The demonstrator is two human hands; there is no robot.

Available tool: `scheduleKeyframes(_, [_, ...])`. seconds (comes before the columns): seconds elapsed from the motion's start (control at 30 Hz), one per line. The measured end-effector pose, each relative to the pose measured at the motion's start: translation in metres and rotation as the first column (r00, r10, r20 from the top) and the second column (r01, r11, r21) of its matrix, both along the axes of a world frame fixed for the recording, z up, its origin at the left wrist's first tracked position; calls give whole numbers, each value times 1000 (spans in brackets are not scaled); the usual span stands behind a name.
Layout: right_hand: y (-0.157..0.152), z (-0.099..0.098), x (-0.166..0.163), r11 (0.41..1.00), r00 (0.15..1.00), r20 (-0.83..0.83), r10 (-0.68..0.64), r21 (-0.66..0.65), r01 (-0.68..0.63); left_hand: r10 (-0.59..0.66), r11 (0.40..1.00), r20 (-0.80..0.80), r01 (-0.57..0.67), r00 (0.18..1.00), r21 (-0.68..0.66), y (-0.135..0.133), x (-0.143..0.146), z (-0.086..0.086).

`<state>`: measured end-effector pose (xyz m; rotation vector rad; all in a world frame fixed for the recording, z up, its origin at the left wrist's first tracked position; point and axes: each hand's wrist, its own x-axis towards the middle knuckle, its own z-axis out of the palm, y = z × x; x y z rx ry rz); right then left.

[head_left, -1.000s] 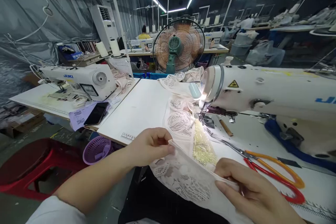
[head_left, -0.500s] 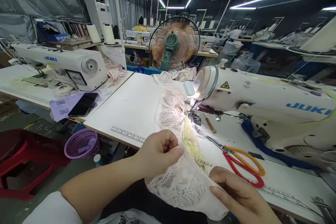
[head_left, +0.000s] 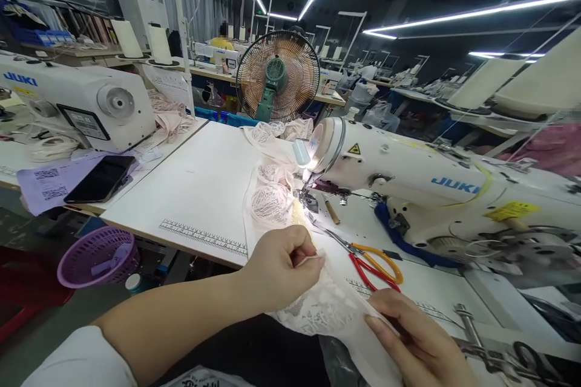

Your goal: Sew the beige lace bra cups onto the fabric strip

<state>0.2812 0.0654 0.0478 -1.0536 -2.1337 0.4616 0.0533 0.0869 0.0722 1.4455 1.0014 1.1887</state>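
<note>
Sewing machine [head_left: 436,187] is sitting at 2 o'clock on the table [head_left: 200,181], lace fabric [head_left: 318,305] is lying at 6 o'clock at the table edge, left hand [head_left: 276,266] and right hand [head_left: 417,344] are both pinching it, scissors [head_left: 370,257] are lying just beyond.

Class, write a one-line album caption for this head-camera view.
Both hands, left hand and right hand, pinch white lace fabric beside a sewing machine.

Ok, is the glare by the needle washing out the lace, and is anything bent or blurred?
Head view: the machine lamp blows out the lace beside it; lace at the left hand reads clearly; wide lens bows the table edge; the far benches are soft.
</note>
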Motion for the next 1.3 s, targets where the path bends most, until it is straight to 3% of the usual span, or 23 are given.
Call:
scheduleKeyframes(0.1, [-2,0,2,998,1000,4,-21,-58,21,2,1000,-39,-1,999,31,6,3,-1])
scheduleKeyframes(0.23, [-4,2,7,991,998,-17,-59,-117,56,-204,974,-24,200,979,-105,30,0,-9])
scheduleKeyframes(0.33, [-4,8,15,990,997,20,-78,-113,79,-288,958,-294,270,911,-99,53,-11,-25])
scheduleKeyframes(0.4, [-4,13,22,991,996,63,-66,-116,73,-222,973,-541,220,811,-69,64,-27,-37])
scheduleKeyframes(0.5, [-4,20,29,993,993,104,-59,-100,69,-95,993,-729,112,678,-25,73,-64,-47])
scheduleKeyframes(0.6, [-3,26,25,995,992,113,-48,-76,57,40,999,-867,-31,496,28,76,-112,-44])
scheduleKeyframes(0.67, [-1,30,17,996,995,101,-15,-81,23,112,988,-887,-146,448,51,73,-136,-36])
scheduleKeyframes(0.7, [1,32,11,996,996,89,11,-90,-3,136,983,-859,-175,494,54,69,-142,-30])
scheduleKeyframes(0.73, [2,33,4,994,996,75,43,-99,-35,131,987,-798,-155,588,48,62,-144,-23])
scheduleKeyframes(0.8, [6,35,-9,988,993,46,112,-109,-107,-15,998,-577,47,816,41,45,-135,-9])
scheduleKeyframes(0.83, [8,35,-16,984,989,34,145,-111,-140,-138,981,-469,186,872,58,36,-126,-2])
scheduleKeyframes(0.9, [10,36,-28,972,979,24,205,-120,-200,-263,944,-358,315,896,94,22,-103,9])
scheduleKeyframes(1.03, [12,36,-41,952,959,25,281,-132,-275,-237,971,-245,238,940,-24,13,-71,15])
scheduleKeyframes(1.17, [13,29,-41,954,958,34,285,-106,-280,-200,977,-205,180,958,-114,13,-69,6])
scheduleKeyframes(1.3, [25,26,-42,964,960,112,256,-100,-246,-165,983,-332,182,929,21,23,-78,14])
